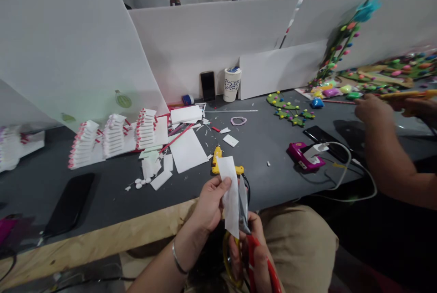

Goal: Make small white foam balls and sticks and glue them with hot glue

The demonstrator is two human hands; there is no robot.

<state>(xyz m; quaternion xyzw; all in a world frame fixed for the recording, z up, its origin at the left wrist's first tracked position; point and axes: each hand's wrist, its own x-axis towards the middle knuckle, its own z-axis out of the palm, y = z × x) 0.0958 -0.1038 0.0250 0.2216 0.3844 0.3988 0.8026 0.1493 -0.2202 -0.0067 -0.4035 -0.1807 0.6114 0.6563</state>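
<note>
A strip of white paper point(229, 197) is pinched between the thumb and fingers of my left hand point(213, 199), held over the table's front edge. My right hand point(257, 243) grips scissors point(252, 247) by their red and yellow handles. The grey blades point up and lie right beside the strip's right edge; whether they touch it I cannot tell. Just behind the strip, a yellow hot glue gun point(216, 158) lies on the dark table, partly covered by the paper.
White paper scraps point(187, 149) and layered white pieces with red tips point(112, 136) lie to the left, near a black phone point(70, 204). A paper cup point(232, 84) stands behind. On the right are a purple power strip point(305, 156), a white cable and another person's arm point(385, 147).
</note>
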